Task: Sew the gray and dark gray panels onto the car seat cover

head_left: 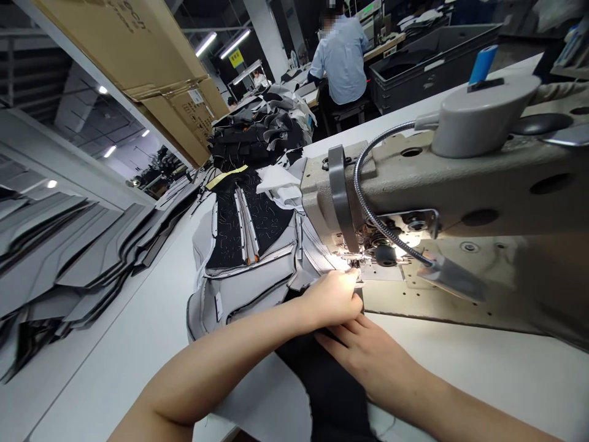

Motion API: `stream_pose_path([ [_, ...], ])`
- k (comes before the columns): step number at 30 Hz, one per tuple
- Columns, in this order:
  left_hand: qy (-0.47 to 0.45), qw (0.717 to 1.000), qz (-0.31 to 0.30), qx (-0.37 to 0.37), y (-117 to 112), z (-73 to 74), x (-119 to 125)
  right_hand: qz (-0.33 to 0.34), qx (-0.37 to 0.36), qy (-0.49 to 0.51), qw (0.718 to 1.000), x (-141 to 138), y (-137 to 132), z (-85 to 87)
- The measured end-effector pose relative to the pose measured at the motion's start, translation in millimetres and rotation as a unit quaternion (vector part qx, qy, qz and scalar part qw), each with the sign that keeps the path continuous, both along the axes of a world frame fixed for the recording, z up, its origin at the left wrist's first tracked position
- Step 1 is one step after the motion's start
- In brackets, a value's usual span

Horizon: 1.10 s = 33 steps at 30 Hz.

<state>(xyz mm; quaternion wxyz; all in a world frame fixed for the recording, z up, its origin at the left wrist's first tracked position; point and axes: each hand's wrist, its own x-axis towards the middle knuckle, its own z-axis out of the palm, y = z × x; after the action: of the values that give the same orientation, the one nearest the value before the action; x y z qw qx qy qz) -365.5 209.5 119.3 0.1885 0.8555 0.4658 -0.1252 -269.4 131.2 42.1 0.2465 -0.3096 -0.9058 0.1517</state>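
My left hand point(334, 298) is closed in a pinch on the edge of a grey and black fabric piece point(248, 270), right at the needle point(356, 261) of the beige sewing machine point(460, 184). My right hand point(368, 350) lies flat with fingers stretched out on black fabric point(322, 380), just below the left hand. The machine's small lamp point(405, 245) lights the needle area.
Stacks of grey cut panels point(69, 258) lie at the left. A heap of black and grey sewn pieces point(257, 129) sits behind the work. Cardboard boxes point(151, 61) lean at the upper left. A person in a blue shirt point(343, 58) sits far back.
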Motion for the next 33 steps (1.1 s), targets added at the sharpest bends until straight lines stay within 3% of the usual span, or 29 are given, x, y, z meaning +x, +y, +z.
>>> stream_pose_path([
  [5, -0.021, 0.999, -0.017, 0.023, -11, -3.5, -8, -0.023, 0.072, -0.002, 0.997, 0, -3, -2.2],
  [8, -0.064, 0.998, -0.019, 0.002, -7, -2.8, -9, -0.097, 0.137, -0.019, 0.986, -4, -9, -2.6],
  [12, -0.053, 0.998, -0.022, -0.017, 3, -1.7, -3, -0.174, 0.165, -0.046, 0.97, -7, -12, -1.3],
  [19, 0.021, 0.997, -0.051, 0.046, 8, -3.0, 6, -0.148, 0.179, -0.081, 0.969, 5, 2, -4.6],
  [23, 0.057, 0.993, -0.064, 0.086, 1, -6.9, 5, -0.087, 0.157, -0.059, 0.982, 18, 8, 0.0],
  [28, 0.08, 0.988, -0.044, 0.124, -13, -18.2, 0, -0.029, 0.016, -0.005, 0.999, 47, 21, 10.5],
  [30, 0.084, 0.984, -0.048, 0.146, -18, -24.1, -2, -0.072, 0.007, -0.004, 0.997, 59, 28, 9.2],
  [33, 0.071, 0.982, -0.051, 0.166, -21, -30.7, -5, -0.187, 0.039, -0.024, 0.981, 69, 36, 1.2],
])
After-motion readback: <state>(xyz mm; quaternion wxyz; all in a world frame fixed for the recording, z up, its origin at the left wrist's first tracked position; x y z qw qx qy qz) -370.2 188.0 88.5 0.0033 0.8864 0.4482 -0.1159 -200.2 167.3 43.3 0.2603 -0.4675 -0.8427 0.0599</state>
